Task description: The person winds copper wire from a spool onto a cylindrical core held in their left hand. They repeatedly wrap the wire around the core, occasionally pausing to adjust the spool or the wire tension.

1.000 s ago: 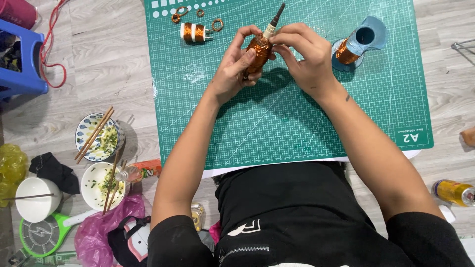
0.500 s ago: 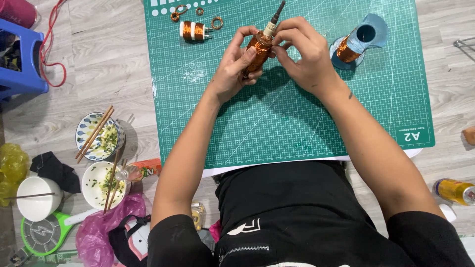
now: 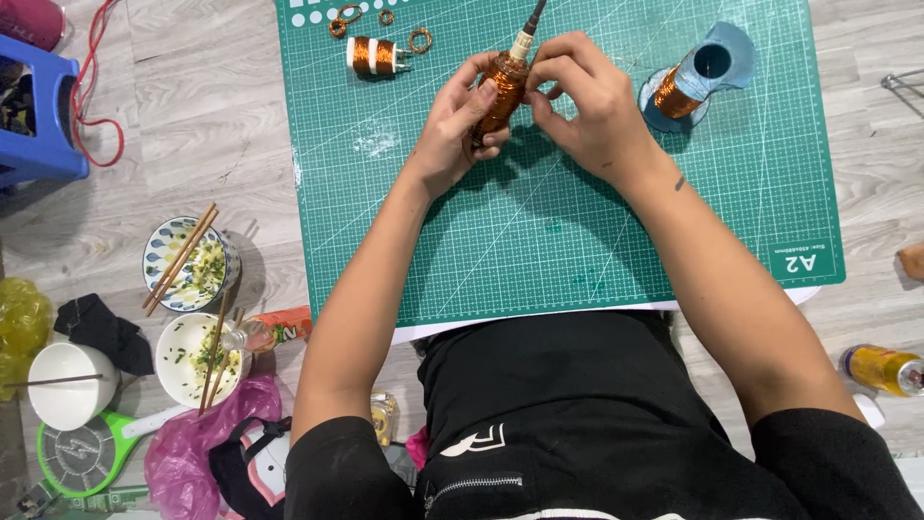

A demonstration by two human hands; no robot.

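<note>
Copper wire is packing the coil that both hands are gripping over the far middle of the green cutting mat: the left hand is clamping around its lower body, while the right hand is pinching at its upper side, fingertips pressing near the pale collar where a dark stem is poking out toward the far edge. Judging by the thick, even winding already covering the core, the wrapping is looking well advanced, though the fingers working at the wire are suggesting the end is not yet tied off. Compared with the earlier frames, the coil and both hands are sitting in almost the same spot, with only the right fingers shifting slightly along the top. Just right of the hands, a blue-flanged spool of copper wire is lying on the mat; to the far left a smaller wound bobbin and a few loose copper rings are resting near the mat's edge. Off the mat on the left floor, two used bowls with chopsticks are sitting beside a white cup, and a yellow can is lying at the near right
</note>
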